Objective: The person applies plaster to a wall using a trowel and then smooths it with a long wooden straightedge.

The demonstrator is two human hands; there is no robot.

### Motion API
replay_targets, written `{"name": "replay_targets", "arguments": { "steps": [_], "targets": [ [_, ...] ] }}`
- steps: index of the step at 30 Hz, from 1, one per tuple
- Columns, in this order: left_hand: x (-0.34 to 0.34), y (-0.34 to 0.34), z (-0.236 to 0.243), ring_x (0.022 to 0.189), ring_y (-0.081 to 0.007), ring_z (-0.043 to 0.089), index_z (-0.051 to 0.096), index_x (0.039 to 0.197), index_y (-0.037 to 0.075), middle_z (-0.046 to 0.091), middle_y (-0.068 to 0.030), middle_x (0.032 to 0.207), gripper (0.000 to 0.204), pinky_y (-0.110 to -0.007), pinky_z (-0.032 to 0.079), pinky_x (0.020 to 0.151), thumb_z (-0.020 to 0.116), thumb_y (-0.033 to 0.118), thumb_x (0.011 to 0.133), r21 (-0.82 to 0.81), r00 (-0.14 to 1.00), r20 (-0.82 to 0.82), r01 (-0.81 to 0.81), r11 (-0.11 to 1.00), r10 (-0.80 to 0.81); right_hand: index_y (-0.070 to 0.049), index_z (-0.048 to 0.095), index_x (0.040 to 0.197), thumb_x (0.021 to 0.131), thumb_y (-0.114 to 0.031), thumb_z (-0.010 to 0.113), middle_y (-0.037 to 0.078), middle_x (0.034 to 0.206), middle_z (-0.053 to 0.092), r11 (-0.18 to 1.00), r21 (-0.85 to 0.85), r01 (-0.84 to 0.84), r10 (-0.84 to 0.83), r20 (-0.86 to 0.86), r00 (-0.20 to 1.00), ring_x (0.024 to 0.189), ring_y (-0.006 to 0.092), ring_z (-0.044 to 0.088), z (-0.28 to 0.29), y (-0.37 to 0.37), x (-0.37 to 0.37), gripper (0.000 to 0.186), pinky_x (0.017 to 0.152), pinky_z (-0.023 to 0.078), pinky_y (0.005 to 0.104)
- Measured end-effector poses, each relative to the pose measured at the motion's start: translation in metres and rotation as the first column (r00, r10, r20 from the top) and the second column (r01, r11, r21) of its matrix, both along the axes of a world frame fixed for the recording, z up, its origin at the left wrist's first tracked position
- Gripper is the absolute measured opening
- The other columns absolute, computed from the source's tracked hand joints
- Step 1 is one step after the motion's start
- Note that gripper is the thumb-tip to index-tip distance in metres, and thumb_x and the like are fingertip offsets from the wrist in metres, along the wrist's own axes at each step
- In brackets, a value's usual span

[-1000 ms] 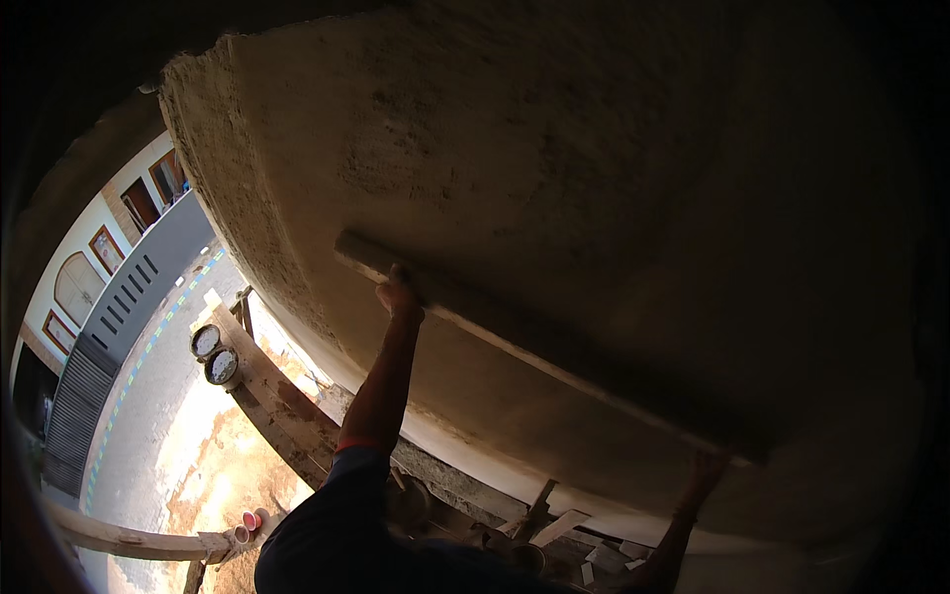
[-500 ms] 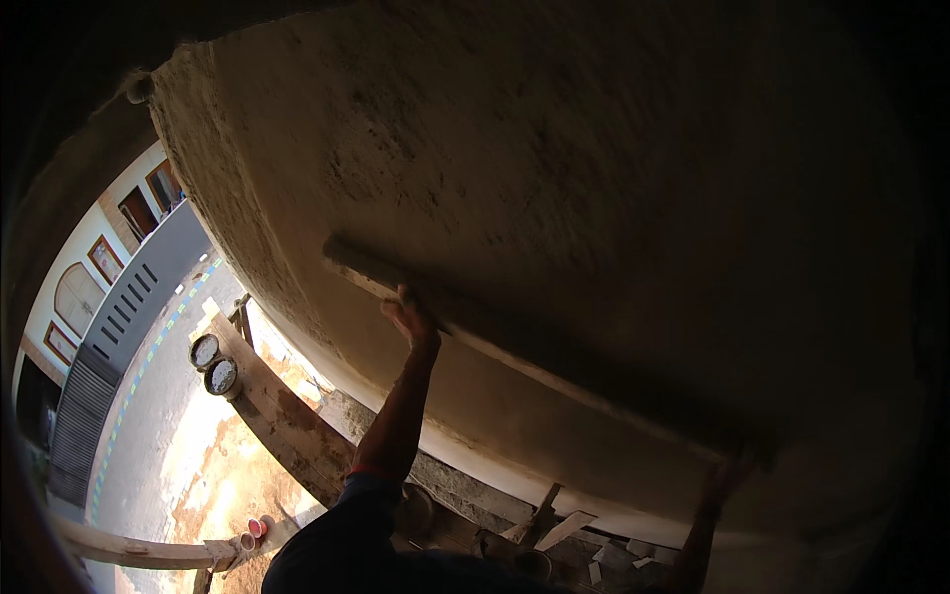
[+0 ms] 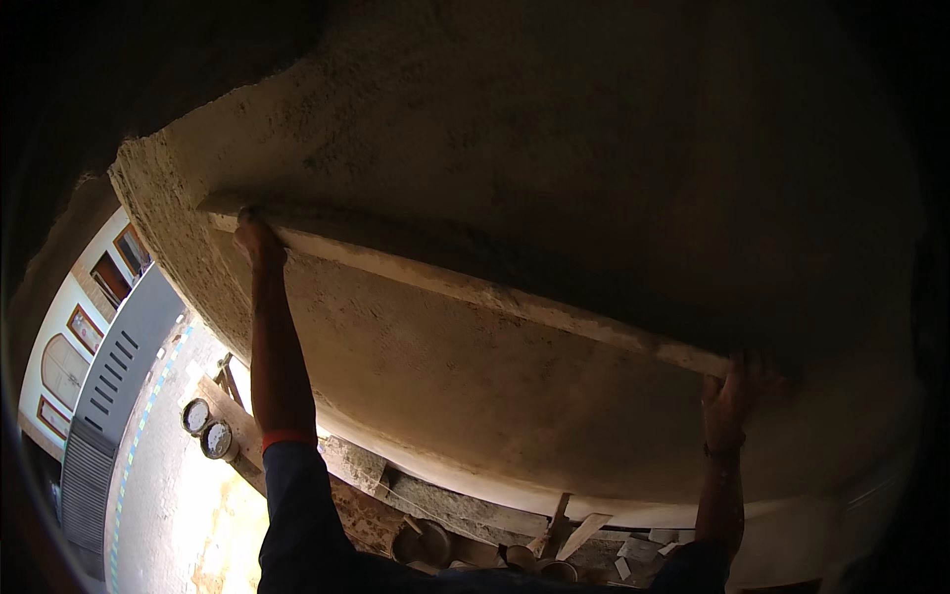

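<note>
A long, narrow plasterer's straightedge (image 3: 475,287) lies flat along the rough plastered wall (image 3: 426,386), sloping down from left to right. My left hand (image 3: 259,241) is closed around its lower edge near the left end, with the arm stretched up. At the other end, my right hand (image 3: 732,391) grips the straightedge, though deep shadow hides part of the fingers. Below the straightedge the plaster looks fairly even, with faint marks; above it the surface is dark and rougher. The wall's ragged left edge (image 3: 158,198) catches the light.
Two buckets of pale material (image 3: 216,440) stand at the lower left on a wooden plank (image 3: 245,460). Below me are a round pan (image 3: 421,543), wood offcuts (image 3: 584,535) and small broken pieces. A grey gate (image 3: 124,346) stands beyond the bright ground.
Both hands have carried the straightedge higher up the wall, its left end moving further left. My right arm has risen, and both arms are more stretched out. The view has shifted slightly.
</note>
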State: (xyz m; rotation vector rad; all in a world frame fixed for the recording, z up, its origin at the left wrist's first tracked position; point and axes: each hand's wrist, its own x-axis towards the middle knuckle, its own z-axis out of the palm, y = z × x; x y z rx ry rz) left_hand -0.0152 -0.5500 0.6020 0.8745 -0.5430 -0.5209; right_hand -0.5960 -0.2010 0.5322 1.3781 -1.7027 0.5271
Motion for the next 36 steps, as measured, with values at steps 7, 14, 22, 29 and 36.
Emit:
{"name": "replay_targets", "arguments": {
  "steps": [7,14,22,29,36],
  "targets": [
    [0.031,-0.008,0.015,0.063,-0.0219,0.051,0.052,0.102,-0.01,0.056,-0.0141,0.093,0.049,-0.038,0.041,0.05,0.049,0.036,0.084,0.091,0.993,0.02,0.118,0.989,-0.121,-0.013,0.049,0.121,0.066,-0.009,0.072,0.009,0.123,0.043,0.985,-0.052,-0.162,0.157,-0.088,0.984,0.116,0.0354,0.037,0.066,-0.006,0.036,0.06,0.096,0.03,0.0532],
    [-0.059,0.041,-0.075,0.042,-0.0153,0.037,0.03,0.108,-0.002,0.044,-0.0091,0.073,0.053,-0.034,0.033,0.038,0.051,0.041,0.087,0.14,0.985,0.005,0.17,0.976,-0.172,-0.012,0.049,0.119,0.066,-0.011,0.07,0.01,0.117,0.044,0.994,-0.07,-0.08,0.07,-0.141,0.988,0.115,0.0368,0.04,-0.006,0.035,-0.061,0.058,0.094,0.032,0.0577],
    [-0.098,0.034,-0.133,0.06,-0.0169,0.04,0.032,0.1,-0.001,0.041,-0.0086,0.079,0.049,-0.033,0.04,0.052,0.051,0.043,0.088,0.116,0.978,0.125,-0.179,0.977,0.165,-0.006,0.046,0.12,0.075,-0.012,0.056,0.018,0.119,0.043,1.0,-0.009,0.023,-0.023,-0.058,0.998,0.117,0.0418,0.037,-0.086,0.072,-0.122,0.046,0.096,0.029,0.0597],
    [-0.019,-0.011,0.003,0.065,-0.0193,0.052,0.06,0.078,-0.005,0.057,-0.0131,0.072,0.038,-0.034,0.042,0.06,0.052,0.031,0.084,-0.114,0.998,0.034,-0.049,0.992,0.053,-0.007,0.046,0.123,0.086,-0.03,0.05,0.019,0.122,0.044,0.992,-0.123,0.041,-0.062,-0.172,0.983,0.114,0.042,0.039,0.012,0.03,-0.056,0.043,0.093,0.03,0.0583],
    [0.052,-0.024,0.109,0.071,-0.023,0.056,0.054,0.108,-0.005,0.057,-0.0152,0.096,0.044,-0.039,0.044,0.052,0.05,0.033,0.084,0.009,0.999,0.046,0.008,1.0,-0.008,-0.012,0.049,0.122,0.079,-0.032,0.062,0.011,0.119,0.047,0.994,-0.106,-0.015,-0.006,-0.193,0.981,0.112,0.0337,0.042,0.123,-0.026,0.047,0.049,0.09,0.031,0.0502]
  ]
}}
